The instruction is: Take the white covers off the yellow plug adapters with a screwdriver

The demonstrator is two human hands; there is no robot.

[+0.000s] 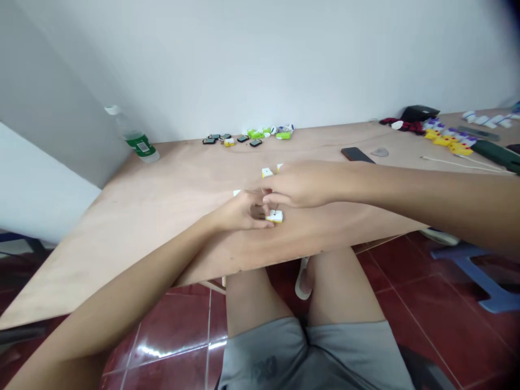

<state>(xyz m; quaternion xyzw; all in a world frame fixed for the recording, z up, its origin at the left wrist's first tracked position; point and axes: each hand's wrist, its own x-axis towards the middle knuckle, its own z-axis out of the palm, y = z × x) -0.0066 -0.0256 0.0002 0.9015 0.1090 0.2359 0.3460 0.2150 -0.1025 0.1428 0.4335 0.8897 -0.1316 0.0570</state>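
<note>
My left hand reaches in from the lower left, its fingertips against a small white-and-yellow block lying on the plywood table. My right hand comes from the right, its fingers bunched just above the block. A thin dark pin seems to rise from the block into those fingers, though it is too small to see well. Similar white-and-yellow pieces lie just beyond my hands. A white fragment shows beyond my left hand.
A water bottle stands at the far left corner. Small green, black and yellow parts line the back edge. To the right lie a phone, a white cable and yellow-and-purple pieces. A blue stool stands on the red tiles.
</note>
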